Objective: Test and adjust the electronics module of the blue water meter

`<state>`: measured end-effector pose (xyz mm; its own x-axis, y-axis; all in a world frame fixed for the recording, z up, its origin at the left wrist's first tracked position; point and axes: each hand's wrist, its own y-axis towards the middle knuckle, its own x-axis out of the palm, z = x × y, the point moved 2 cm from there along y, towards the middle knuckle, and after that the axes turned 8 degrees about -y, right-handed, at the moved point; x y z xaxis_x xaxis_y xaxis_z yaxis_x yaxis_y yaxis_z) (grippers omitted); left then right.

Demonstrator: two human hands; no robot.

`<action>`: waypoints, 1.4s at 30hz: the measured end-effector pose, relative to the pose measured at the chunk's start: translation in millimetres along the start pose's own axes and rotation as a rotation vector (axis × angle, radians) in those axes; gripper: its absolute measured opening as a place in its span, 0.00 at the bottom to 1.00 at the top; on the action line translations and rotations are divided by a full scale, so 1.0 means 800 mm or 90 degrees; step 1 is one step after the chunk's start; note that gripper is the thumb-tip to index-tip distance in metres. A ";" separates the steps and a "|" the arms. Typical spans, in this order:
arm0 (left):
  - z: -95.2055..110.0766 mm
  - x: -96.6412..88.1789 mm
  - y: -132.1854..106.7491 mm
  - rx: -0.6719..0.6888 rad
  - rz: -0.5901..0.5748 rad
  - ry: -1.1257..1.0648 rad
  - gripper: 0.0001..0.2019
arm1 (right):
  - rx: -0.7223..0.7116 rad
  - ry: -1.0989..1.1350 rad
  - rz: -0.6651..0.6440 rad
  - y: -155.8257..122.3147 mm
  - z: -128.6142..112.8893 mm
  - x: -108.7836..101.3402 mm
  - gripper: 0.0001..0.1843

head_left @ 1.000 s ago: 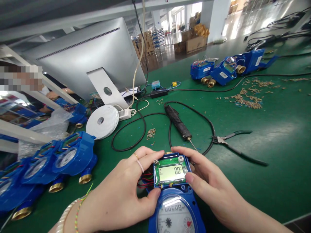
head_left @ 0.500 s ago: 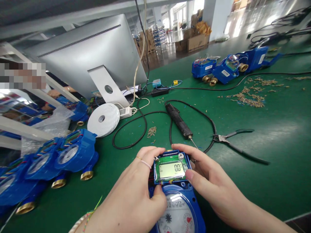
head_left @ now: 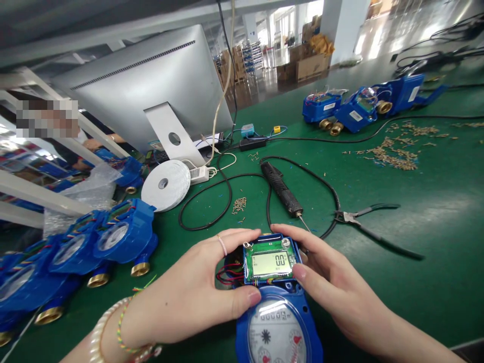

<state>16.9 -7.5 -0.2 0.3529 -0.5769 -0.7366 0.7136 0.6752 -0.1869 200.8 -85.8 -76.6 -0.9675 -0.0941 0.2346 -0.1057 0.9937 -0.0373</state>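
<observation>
A blue water meter (head_left: 242, 322) lies in front of me, its round dial (head_left: 278, 325) facing up. Above the dial, a green circuit board (head_left: 265, 247) with a lit display (head_left: 270, 263) reading 0.0 sits in the meter's housing. My left hand (head_left: 196, 282) curls round the left side, fingertips at the board's upper corner and thumb by its lower edge. Red and black wires (head_left: 229, 275) loop out between that thumb and forefinger. On the other side, my right hand (head_left: 333, 287) grips the housing, thumb on the board's right edge. Its lower fingers are partly hidden.
Beyond the meter lie an electric screwdriver (head_left: 282, 189), pliers (head_left: 350, 218) and small screws (head_left: 239, 205). More blue meters stand at left (head_left: 124, 232) and far right (head_left: 355, 113). A white reel (head_left: 166, 194) leans by a monitor (head_left: 151, 75). Another person is behind the left frame.
My left hand has shifted left and its thumb and forefinger have spread, exposing the red and black wires. My right hand keeps its hold; the view has shifted slightly.
</observation>
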 end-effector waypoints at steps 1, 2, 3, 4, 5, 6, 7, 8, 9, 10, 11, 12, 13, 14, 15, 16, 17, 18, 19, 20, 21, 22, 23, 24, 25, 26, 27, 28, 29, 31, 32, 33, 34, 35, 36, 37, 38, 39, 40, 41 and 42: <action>0.000 0.004 0.000 0.005 0.027 0.006 0.31 | 0.003 0.001 0.002 0.000 0.000 0.000 0.23; 0.000 0.008 0.001 0.018 0.050 0.018 0.30 | 0.008 0.004 0.005 0.000 0.001 0.000 0.23; 0.000 0.013 0.002 0.038 0.068 0.035 0.30 | 0.011 0.007 0.006 0.000 0.001 0.000 0.23; 0.000 0.016 0.003 0.063 0.085 0.053 0.30 | 0.012 0.007 0.006 0.000 0.002 0.000 0.23; -0.001 0.019 0.003 0.093 0.098 0.071 0.29 | 0.010 0.004 0.006 0.000 0.002 -0.001 0.23; -0.002 0.020 0.004 0.124 0.105 0.085 0.29 | 0.008 -0.002 0.006 0.000 0.002 -0.001 0.23; -0.003 0.019 0.004 0.150 0.109 0.094 0.29 | 0.005 -0.009 0.005 0.001 0.001 -0.002 0.23; -0.005 0.017 0.004 0.163 0.106 0.096 0.29 | 0.005 -0.016 0.004 0.002 0.001 -0.002 0.23; -0.007 0.013 0.004 0.163 0.098 0.090 0.29 | 0.006 -0.020 0.001 0.002 0.001 -0.003 0.23; -0.008 0.009 0.004 0.150 0.084 0.077 0.29 | 0.008 -0.018 -0.004 0.003 0.000 -0.003 0.23; -0.009 0.005 0.003 0.126 0.064 0.059 0.30 | 0.011 -0.013 -0.011 0.003 0.000 -0.004 0.24; -0.009 0.002 0.003 0.100 0.045 0.037 0.32 | 0.012 -0.004 -0.017 0.003 0.000 -0.005 0.24; -0.008 0.000 0.002 0.077 0.026 0.014 0.33 | 0.014 0.006 -0.023 0.003 -0.001 -0.005 0.25; -0.006 -0.001 0.002 0.056 0.017 -0.007 0.35 | 0.015 0.016 -0.030 0.003 -0.001 -0.005 0.25; -0.003 -0.001 0.002 0.038 0.021 -0.021 0.35 | 0.014 0.025 -0.035 0.003 -0.001 -0.005 0.25; 0.001 0.001 0.003 0.023 0.036 -0.027 0.35 | 0.012 0.032 -0.036 0.003 -0.002 -0.005 0.24; 0.005 0.005 0.005 0.012 0.058 -0.026 0.35 | 0.004 0.036 -0.033 0.003 -0.002 -0.005 0.24; 0.009 0.009 0.007 0.004 0.081 -0.018 0.35 | -0.008 0.037 -0.026 0.003 -0.003 -0.005 0.23; 0.013 0.014 0.010 0.002 0.097 -0.009 0.35 | -0.020 0.038 -0.017 0.003 -0.003 -0.005 0.23; 0.017 0.020 0.012 0.005 0.104 -0.002 0.35 | -0.029 0.042 -0.010 0.003 -0.002 -0.006 0.23; 0.019 0.025 0.015 0.011 0.103 0.001 0.34 | -0.030 0.050 -0.009 0.003 -0.001 -0.006 0.23; 0.021 0.029 0.017 0.018 0.105 0.003 0.33 | -0.021 0.067 -0.020 0.002 0.001 -0.007 0.23; 0.022 0.032 0.018 0.027 0.110 0.006 0.30 | -0.005 0.091 -0.036 0.002 0.003 -0.007 0.24; 0.022 0.033 0.018 0.033 0.119 0.012 0.28 | 0.010 0.124 -0.050 0.001 0.007 -0.008 0.24; 0.022 0.033 0.019 0.040 0.125 0.022 0.28 | 0.021 0.158 -0.057 0.000 0.010 -0.009 0.24; 0.021 0.033 0.019 0.051 0.133 0.037 0.29 | 0.026 0.191 -0.055 -0.001 0.013 -0.011 0.23; 0.021 0.032 0.019 0.064 0.139 0.055 0.30 | 0.028 0.221 -0.046 -0.002 0.015 -0.012 0.22; 0.021 0.031 0.019 0.076 0.145 0.075 0.31 | 0.028 0.246 -0.039 -0.002 0.017 -0.014 0.22; 0.020 0.031 0.020 0.090 0.148 0.093 0.31 | 0.028 0.269 -0.039 -0.003 0.018 -0.015 0.22; 0.019 0.030 0.022 0.118 0.149 0.120 0.32 | 0.038 0.300 -0.062 -0.005 0.017 -0.015 0.22; 0.017 0.031 0.023 0.127 0.149 0.130 0.32 | 0.041 0.310 -0.080 -0.006 0.014 -0.014 0.23; 0.015 0.031 0.023 0.142 0.146 0.137 0.31 | 0.044 0.314 -0.093 -0.007 0.012 -0.014 0.23; 0.014 0.032 0.024 0.158 0.143 0.143 0.31 | 0.049 0.310 -0.096 -0.007 0.010 -0.014 0.23; 0.012 0.032 0.024 0.173 0.140 0.148 0.32 | 0.051 0.299 -0.100 -0.007 0.007 -0.015 0.23; 0.010 0.033 0.023 0.181 0.143 0.152 0.32 | 0.050 0.275 -0.101 -0.007 0.005 -0.016 0.23; 0.009 0.033 0.023 0.183 0.148 0.154 0.32 | 0.047 0.238 -0.095 -0.007 0.004 -0.018 0.23; 0.008 0.033 0.022 0.179 0.154 0.155 0.32 | 0.039 0.183 -0.089 -0.006 0.002 -0.021 0.24; 0.008 0.034 0.022 0.169 0.161 0.155 0.31 | 0.024 0.113 -0.083 -0.004 0.001 -0.023 0.25; 0.008 0.034 0.022 0.157 0.166 0.154 0.31 | 0.002 0.040 -0.077 -0.003 -0.001 -0.025 0.26; 0.010 0.035 0.021 0.149 0.171 0.157 0.30 | -0.019 -0.027 -0.067 -0.002 -0.003 -0.028 0.27; 0.011 0.036 0.021 0.144 0.174 0.164 0.30 | -0.038 -0.085 -0.056 -0.001 -0.005 -0.030 0.28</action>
<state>44.2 -16.7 -18.5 0.4050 -0.2385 -0.8827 0.7397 0.6529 0.1630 224.8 -84.0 -78.2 -0.9773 -0.1848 0.1032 -0.1819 0.9826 0.0362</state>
